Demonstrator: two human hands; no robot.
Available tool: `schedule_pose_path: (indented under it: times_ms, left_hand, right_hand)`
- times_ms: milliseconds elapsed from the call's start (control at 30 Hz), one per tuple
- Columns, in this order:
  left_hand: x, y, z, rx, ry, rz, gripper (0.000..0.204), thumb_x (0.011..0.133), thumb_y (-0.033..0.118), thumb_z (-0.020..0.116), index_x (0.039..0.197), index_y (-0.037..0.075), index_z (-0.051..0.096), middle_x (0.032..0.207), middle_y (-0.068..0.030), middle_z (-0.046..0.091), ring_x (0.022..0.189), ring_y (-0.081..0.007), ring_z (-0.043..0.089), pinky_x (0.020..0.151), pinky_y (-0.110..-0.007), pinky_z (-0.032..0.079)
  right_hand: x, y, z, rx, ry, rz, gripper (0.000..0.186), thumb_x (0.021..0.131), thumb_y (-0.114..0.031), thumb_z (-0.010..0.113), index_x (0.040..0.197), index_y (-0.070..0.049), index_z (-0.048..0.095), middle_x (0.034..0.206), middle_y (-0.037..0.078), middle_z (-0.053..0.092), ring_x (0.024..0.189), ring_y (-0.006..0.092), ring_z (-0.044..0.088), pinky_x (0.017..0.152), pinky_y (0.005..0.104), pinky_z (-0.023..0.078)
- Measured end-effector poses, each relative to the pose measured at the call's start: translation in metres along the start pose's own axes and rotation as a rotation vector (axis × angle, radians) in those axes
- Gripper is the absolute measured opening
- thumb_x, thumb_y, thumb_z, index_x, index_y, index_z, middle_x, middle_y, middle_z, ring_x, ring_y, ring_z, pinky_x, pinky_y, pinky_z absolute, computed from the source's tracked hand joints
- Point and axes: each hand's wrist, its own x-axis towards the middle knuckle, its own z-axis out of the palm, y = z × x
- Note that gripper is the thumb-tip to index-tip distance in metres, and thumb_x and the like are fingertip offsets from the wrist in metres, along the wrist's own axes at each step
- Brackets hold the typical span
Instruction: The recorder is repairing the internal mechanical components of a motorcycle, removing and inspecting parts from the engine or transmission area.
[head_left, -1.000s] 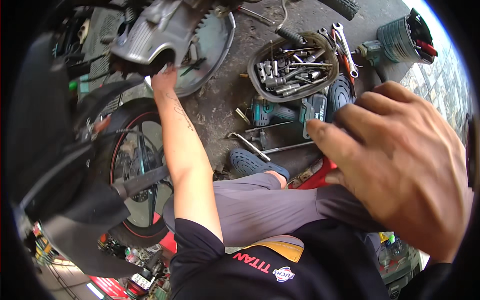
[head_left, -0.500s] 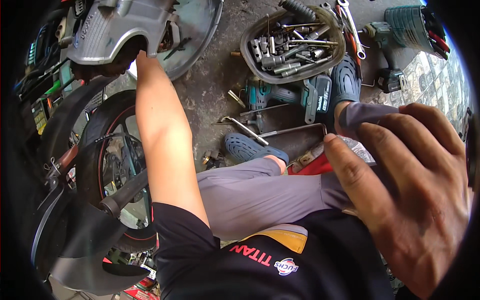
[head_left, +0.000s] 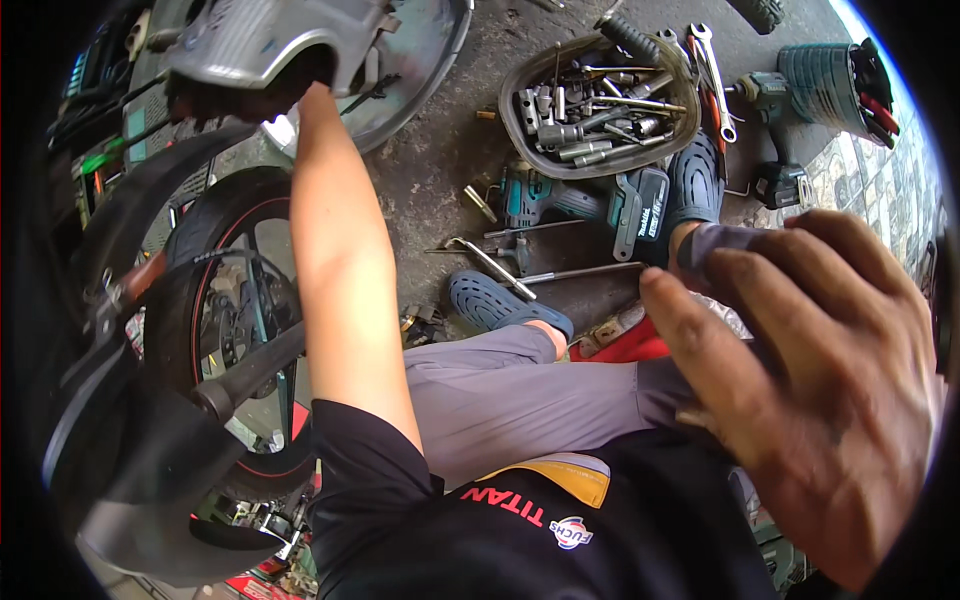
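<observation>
Red lettering (head_left: 505, 505) and a small round badge (head_left: 570, 533) mark our black cloth shirt (head_left: 600, 470); pale print shows on the battery (head_left: 652, 205) of the teal-and-black plastic drill (head_left: 540, 195), near the lower edge of the oval grey plastic tub (head_left: 509, 108) of shiny steel sockets (head_left: 590, 150). The ridged silver-grey metal casing (head_left: 250, 50), arched along its lower edge, overhangs the left side of the smooth, round-rimmed tray (head_left: 425, 50). Our left arm (head_left: 345, 230) reaches up to that arch; the left hand is hidden, so we cannot tell its grip. Our right hand (head_left: 810, 340) is loosely spread, fingers bent and apart, its back toward us. Rough, stained concrete floor (head_left: 430, 180) leaves us a gap between the tray's edge and the tub's left edge.
</observation>
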Motion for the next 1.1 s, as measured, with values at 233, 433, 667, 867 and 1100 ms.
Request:
schedule_pose_path:
  times_ms: [233,433,667,867,1100]
  left_hand:
    - [-0.112,0.003,0.013,0.755,0.248,0.142,0.045,0.088,0.032,0.066,0.113,-0.005,0.068,0.097,-0.0168,0.076,0.075,-0.0281,0.072,0.067,-0.04,0.057]
    - [-0.246,0.034,0.044,-0.065,0.109,0.088,0.022,0.1,0.018,0.063,0.111,-0.001,0.068,0.091,-0.0101,0.074,0.06,-0.0165,0.067,0.044,-0.025,0.048]
    - [-0.283,0.093,0.062,0.028,0.151,0.621,0.021,0.088,0.016,0.075,0.096,-0.004,0.073,0.087,-0.0123,0.077,0.067,-0.0134,0.07,0.056,-0.028,0.052]
    - [-0.302,0.11,0.08,0.455,0.318,1.029,0.026,0.08,0.023,0.085,0.094,0.002,0.077,0.092,-0.0113,0.073,0.07,-0.0207,0.068,0.067,-0.034,0.053]
    - [-0.297,0.111,0.095,0.383,0.322,0.99,0.026,0.074,0.024,0.084,0.086,0.003,0.075,0.087,-0.0153,0.068,0.079,-0.0348,0.066,0.073,-0.045,0.051]
  right_hand:
    - [0.008,0.006,-0.041,-0.063,-0.036,-0.08,0.044,0.092,-0.029,0.069,0.128,-0.004,0.064,0.096,0.018,0.071,0.095,0.0376,0.068,0.086,0.046,0.051]
    - [0.034,0.008,-0.064,-0.045,-0.209,0.096,0.042,0.097,-0.031,0.068,0.13,-0.005,0.064,0.099,0.018,0.073,0.096,0.0372,0.069,0.086,0.0462,0.052]
    - [0.039,-0.004,-0.042,-0.053,-0.255,0.04,0.042,0.102,-0.034,0.061,0.132,-0.005,0.063,0.108,0.02,0.074,0.103,0.0351,0.071,0.09,0.0439,0.055]
    - [0.041,-0.005,-0.03,-0.008,-0.293,0.067,0.042,0.103,-0.034,0.06,0.133,-0.004,0.061,0.112,0.022,0.073,0.107,0.0357,0.071,0.093,0.0429,0.055]
    - [0.052,-0.006,-0.025,-0.019,-0.335,0.118,0.052,0.102,-0.043,0.059,0.139,-0.006,0.059,0.117,0.022,0.072,0.112,0.0377,0.068,0.095,0.0445,0.053]
